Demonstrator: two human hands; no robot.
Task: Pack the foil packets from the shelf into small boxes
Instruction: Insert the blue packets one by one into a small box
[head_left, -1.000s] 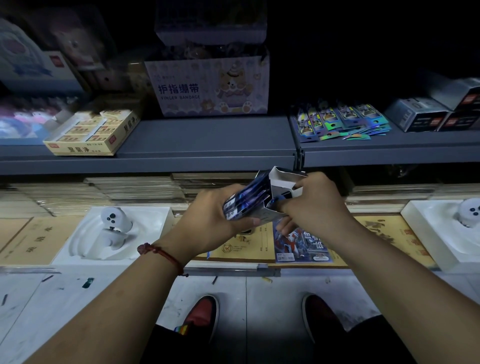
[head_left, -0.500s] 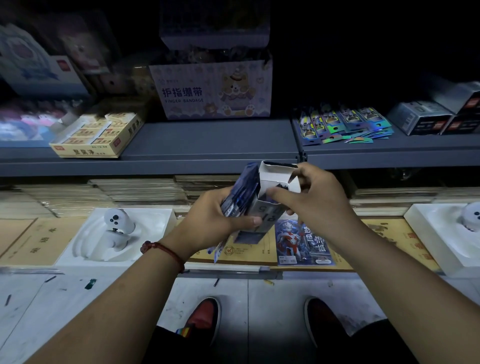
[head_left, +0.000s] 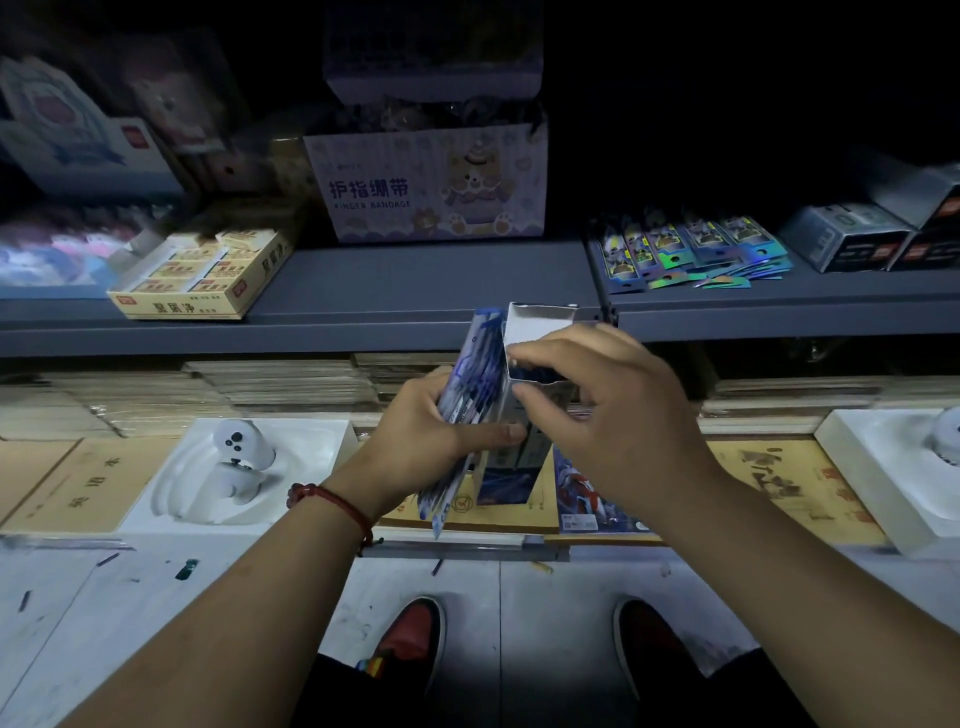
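Note:
In front of the grey shelf, my left hand grips a stack of blue foil packets upright, with its thumb across them and across a small box. The box stands upright beside the stack, its white top flap open. My right hand pinches the box's open top between forefinger and thumb. Dark packet ends show inside the opening. More shiny foil packets lie fanned out on the shelf at the upper right.
Grey small boxes are stacked at the shelf's far right. A finger-bandage carton and a yellow eraser box sit further left. Below lie notebooks, white moulded trays and a hero picture card. My shoes are on the floor.
The box and packet stack have tipped from a slant to upright and risen slightly. My right hand has shifted from the box's side to its open top.

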